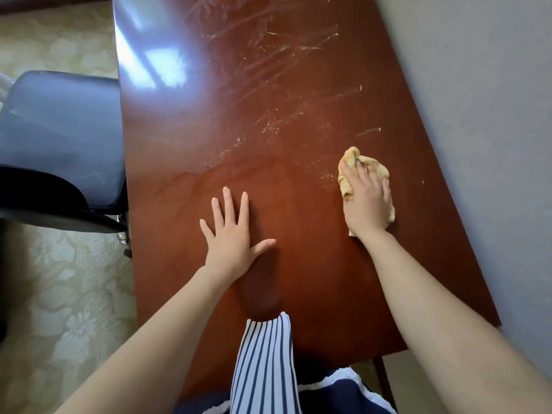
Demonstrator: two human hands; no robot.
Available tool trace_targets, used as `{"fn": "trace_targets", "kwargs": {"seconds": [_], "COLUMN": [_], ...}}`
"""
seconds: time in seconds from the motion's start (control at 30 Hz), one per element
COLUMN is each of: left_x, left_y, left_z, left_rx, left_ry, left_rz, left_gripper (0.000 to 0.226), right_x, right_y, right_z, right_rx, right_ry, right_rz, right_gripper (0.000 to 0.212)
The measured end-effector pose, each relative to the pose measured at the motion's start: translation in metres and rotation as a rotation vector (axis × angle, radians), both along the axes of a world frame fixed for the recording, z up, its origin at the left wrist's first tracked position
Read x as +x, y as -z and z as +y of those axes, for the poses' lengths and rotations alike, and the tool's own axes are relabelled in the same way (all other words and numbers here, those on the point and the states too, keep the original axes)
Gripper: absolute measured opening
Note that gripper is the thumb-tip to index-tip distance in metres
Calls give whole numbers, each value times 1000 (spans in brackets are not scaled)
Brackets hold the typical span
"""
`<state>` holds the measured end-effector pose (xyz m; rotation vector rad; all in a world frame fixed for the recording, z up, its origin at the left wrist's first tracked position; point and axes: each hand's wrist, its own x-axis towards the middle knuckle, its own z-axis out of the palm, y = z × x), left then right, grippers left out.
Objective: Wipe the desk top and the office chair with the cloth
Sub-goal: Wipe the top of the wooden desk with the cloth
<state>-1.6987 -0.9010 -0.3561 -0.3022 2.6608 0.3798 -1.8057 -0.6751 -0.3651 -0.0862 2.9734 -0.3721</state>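
Note:
A glossy reddish-brown desk top (pixel 245 121) fills the middle of the view, streaked with pale smears toward its far end. My right hand (pixel 366 198) presses a crumpled yellow cloth (pixel 357 162) flat against the desk near its right edge, fingers laid over it. My left hand (pixel 231 231) rests flat on the wood with fingers spread, a little left of the cloth. A dark grey office chair (pixel 59 138) stands on the left, its seat touching the desk's left edge.
A grey wall (pixel 484 115) runs right along the desk's right side. Pale patterned carpet (pixel 65 294) covers the floor to the left. A striped strip of my clothing (pixel 264 363) hangs over the desk's near edge.

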Motion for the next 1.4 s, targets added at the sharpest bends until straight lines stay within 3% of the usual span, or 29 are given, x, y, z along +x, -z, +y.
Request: {"fn": "trace_targets", "kwargs": {"seconds": [0.2, 0.33, 0.6, 0.93, 1.13, 1.4], "left_x": [0, -3, -7, -6, -10, -25], "left_y": [-1, -1, 3, 0, -5, 15], "left_z": [-4, -7, -9, -5, 2, 33], "left_rx": [-82, -72, -35, -61, -179, -44], "left_ry": [89, 101, 101, 112, 226, 205], "left_rz": [-75, -104, -88, -81, 60, 163], "left_gripper": [102, 104, 122, 129, 121, 95], "right_x": [-24, -7, 67, 168, 171, 61], "right_y": [-1, -2, 1, -5, -6, -5], "right_z": [-35, -50, -67, -20, 37, 90], "right_rx": [25, 46, -33, -91, -21, -9], "right_ry": [96, -91, -320, -326, -55, 320], "right_rz": [-56, -68, -54, -148, -106, 10], "right_gripper": [69, 74, 76, 88, 87, 64]}}
